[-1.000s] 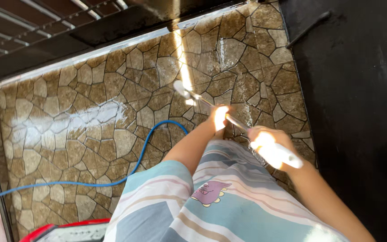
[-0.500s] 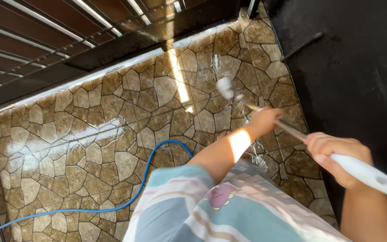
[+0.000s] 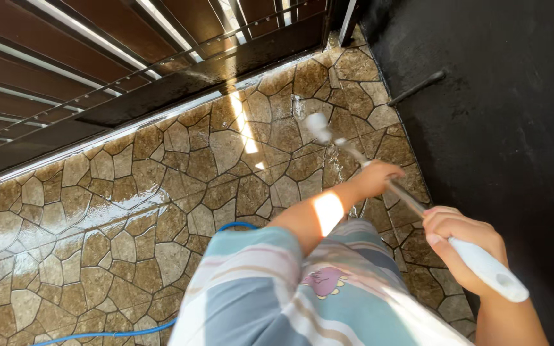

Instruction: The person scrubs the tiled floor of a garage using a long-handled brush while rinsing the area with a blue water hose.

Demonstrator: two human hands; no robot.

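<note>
A long-handled brush (image 3: 411, 205) slants across the right of the frame, its blurred head at upper centre on the wet stone-pattern floor (image 3: 129, 211). The left hand (image 3: 379, 178) grips the shaft; the right hand (image 3: 463, 247) wraps the white handle. A blue hose (image 3: 232, 225) lies lower centre, a dark gate (image 3: 97, 70) upper left, a black wall (image 3: 508, 96) at right.

Left hand (image 3: 379, 178) stretched forward and far, arm nearly straight with a patch of sun on the forearm, fingers curled shut round the thin metal shaft of a long-handled tool (image 3: 411, 208). Right hand (image 3: 463, 247) nearer and further right, elbow bent, forearm rising from the near edge, fingers wrapped tight about the tool's white plastic grip.
</note>
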